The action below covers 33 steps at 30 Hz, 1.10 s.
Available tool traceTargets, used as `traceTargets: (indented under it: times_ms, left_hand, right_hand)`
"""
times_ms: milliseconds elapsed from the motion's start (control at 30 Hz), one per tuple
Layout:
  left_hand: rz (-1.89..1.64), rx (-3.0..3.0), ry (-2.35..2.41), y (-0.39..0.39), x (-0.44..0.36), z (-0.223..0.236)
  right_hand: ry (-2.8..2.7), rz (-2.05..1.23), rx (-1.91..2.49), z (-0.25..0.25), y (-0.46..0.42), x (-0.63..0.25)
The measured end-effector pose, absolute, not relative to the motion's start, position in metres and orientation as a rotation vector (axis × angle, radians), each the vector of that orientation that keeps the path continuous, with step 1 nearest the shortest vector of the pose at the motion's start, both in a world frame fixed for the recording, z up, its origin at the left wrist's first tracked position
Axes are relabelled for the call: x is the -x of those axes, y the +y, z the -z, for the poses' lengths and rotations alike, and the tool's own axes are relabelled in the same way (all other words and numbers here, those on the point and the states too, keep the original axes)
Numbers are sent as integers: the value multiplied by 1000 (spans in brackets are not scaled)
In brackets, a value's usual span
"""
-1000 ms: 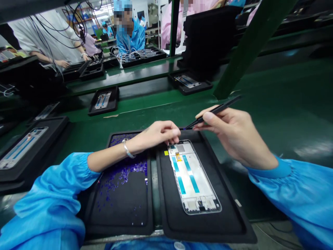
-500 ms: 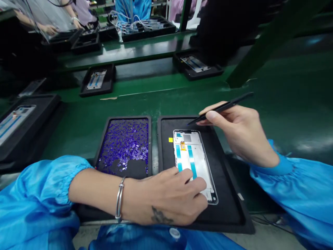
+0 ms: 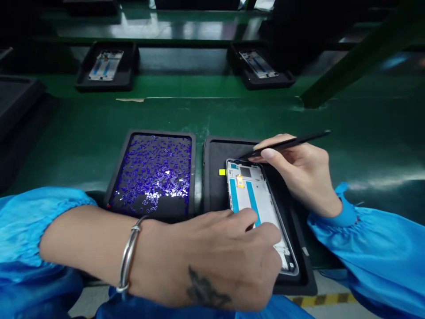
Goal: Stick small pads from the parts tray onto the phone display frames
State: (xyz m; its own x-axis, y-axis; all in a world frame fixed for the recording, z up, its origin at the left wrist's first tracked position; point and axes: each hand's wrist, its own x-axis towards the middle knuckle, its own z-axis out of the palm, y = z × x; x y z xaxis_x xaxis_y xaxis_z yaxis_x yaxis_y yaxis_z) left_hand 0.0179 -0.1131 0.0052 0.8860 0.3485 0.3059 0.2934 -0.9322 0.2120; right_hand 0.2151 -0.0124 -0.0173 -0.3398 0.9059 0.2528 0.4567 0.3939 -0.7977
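Note:
My right hand (image 3: 295, 170) is closed round slim black tweezers (image 3: 288, 144) in a pen-like hold. Their tip reaches the top edge of a silver phone frame (image 3: 272, 199), whose face carries blue strips and a small orange flex piece (image 3: 239, 180). This frame lies in a black foam tray (image 3: 215, 153), with a yellow tab (image 3: 222, 172) jutting from its left side. Across the lower half of the phone frame rests my left hand (image 3: 219, 257), fingers curled; its fingertips are hidden, so whatever they grip does not show.
Left of the phone's tray, a second black tray (image 3: 194, 173) holds many tiny purple-edged pieces (image 3: 162, 177). Two trays with phone frames, one far left (image 3: 106, 66), one far right (image 3: 259, 64), sit on the green bench (image 3: 172, 113). A green post (image 3: 332, 75) slants at right.
My view has tilted down and closer. The tweezers' tip, just above the phone frame before, is now at its top edge. My left hand stays curled over the frame.

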Motion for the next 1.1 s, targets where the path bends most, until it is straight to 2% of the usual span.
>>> traceTargets:
  times_ms: [400, 767, 1100]
  left_hand:
    - [-508, -2826, 512, -113, -17, -9]
    - [-508, -2805, 539, -115, -18, -4]
    - [-541, -2813, 568, -116, -17, -4]
  right_hand:
    - [-2150, -605, 1129, 13, -17, -215]
    - [-2208, -568, 1100, 16, -18, -216]
    - [-1974, -879, 1210, 17, -15, -214]
